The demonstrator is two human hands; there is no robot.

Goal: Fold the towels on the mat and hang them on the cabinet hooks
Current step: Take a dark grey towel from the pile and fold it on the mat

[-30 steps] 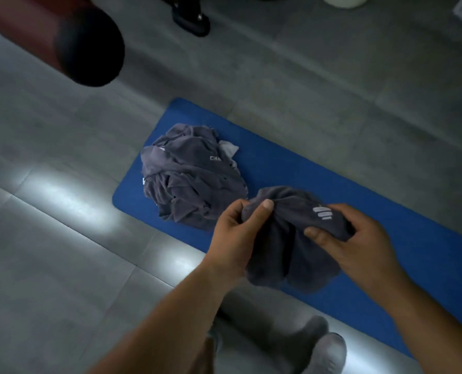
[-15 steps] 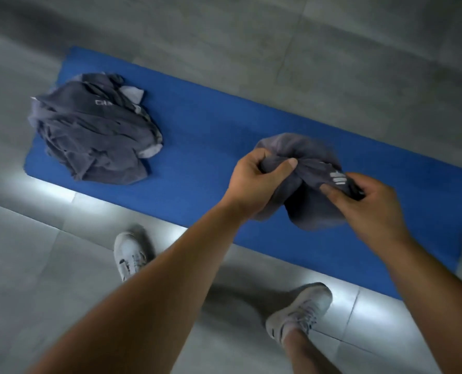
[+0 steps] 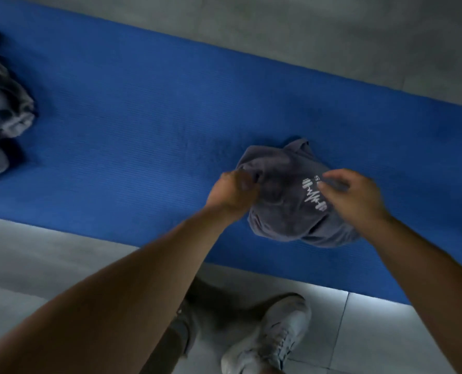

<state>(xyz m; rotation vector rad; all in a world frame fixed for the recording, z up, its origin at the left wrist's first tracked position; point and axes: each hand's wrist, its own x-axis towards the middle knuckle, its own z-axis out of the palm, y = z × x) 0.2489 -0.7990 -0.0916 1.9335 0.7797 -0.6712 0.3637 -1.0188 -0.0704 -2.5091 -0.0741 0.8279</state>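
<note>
Head view, looking down: a blue mat [image 3: 143, 130] crosses a grey floor [image 3: 332, 36]. A towel heap [image 3: 0, 117] lies at its left end, a crumpled grey towel [image 3: 281, 211] near right. The left hand [image 3: 232, 194] grips the towel's left edge; the right hand [image 3: 351, 195] pinches fabric beside its white logo.
</note>
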